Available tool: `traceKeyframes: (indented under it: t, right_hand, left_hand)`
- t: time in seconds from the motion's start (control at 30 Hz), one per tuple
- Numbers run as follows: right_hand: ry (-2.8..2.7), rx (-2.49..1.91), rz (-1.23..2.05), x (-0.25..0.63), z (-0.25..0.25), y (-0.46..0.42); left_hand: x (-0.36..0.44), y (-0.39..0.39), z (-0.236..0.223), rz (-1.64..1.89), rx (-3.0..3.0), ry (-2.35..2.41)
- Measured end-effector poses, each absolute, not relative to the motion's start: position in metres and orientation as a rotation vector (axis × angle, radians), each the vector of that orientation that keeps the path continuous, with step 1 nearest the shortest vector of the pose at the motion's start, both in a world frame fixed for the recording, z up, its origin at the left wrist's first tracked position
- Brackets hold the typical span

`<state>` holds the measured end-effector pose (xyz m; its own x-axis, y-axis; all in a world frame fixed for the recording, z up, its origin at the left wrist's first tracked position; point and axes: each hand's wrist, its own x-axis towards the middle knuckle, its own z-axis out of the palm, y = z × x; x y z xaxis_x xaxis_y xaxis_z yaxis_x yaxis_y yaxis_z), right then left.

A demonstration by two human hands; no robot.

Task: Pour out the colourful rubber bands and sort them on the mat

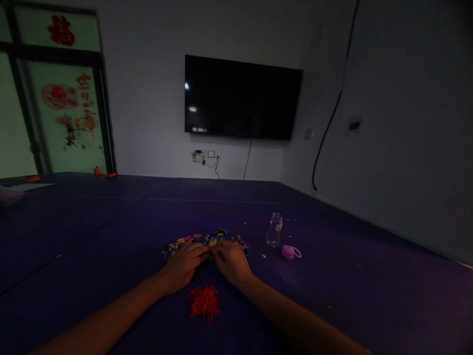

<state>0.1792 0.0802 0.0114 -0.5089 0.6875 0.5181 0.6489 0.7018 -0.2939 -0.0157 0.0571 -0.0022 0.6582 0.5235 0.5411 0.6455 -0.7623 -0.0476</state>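
Note:
A heap of small loops that look like colourful rubber bands (185,240) lies on the purple surface in the middle of the view. Both of my hands touch its near side, their fingertips close together. My left hand (185,264) has its fingers bent and pressed together at the heap. On the other side my right hand (231,259) is closed, thumb drawn toward the fingers. Whatever the fingertips hold is too small and dark to make out. Between my forearms sits a separate small pile of red bands (204,301).
Right of the heap a clear bottle (274,231) stands uncapped, with a pink lid with a loop (288,252) beside it. White scraps (263,256) dot the purple surface (332,291). A television (244,98) hangs on the far wall; orange objects (97,171) lie at the back left.

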Motion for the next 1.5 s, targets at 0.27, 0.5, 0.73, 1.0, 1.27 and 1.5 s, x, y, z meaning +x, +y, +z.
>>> traceKeyframes:
  t: [0.27, 0.5, 0.73, 1.0, 1.27, 1.5]
  right_hand:
    - [-2.273, -0.992, 0.081, 0.178, 0.008, 0.083]
    - [-2.273, -0.999, 0.072, 0.179, 0.007, 0.084]
    - [-2.241, -0.973, 0.092, 0.178, 0.007, 0.084]
    - [-2.229, -1.009, 0.057, 0.179, 0.005, 0.084]
    - [-2.199, -1.056, 0.057, 0.179, 0.002, 0.087]
    - [-2.251, -0.687, -0.021, 0.178, 0.000, 0.081]
  left_hand:
    - [-0.017, 0.058, -0.004, -0.737, -2.651, -0.956]
    - [-0.017, 0.056, -0.001, -0.743, -2.677, -0.961]
    - [-0.017, 0.056, -0.003, -0.729, -2.675, -0.970]
    - [-0.017, 0.059, -0.005, -0.741, -2.638, -1.012]
    - [-0.017, 0.055, -0.003, -0.773, -2.526, -1.164]
    - [-0.019, 0.056, -0.002, -0.785, -2.405, -1.429]
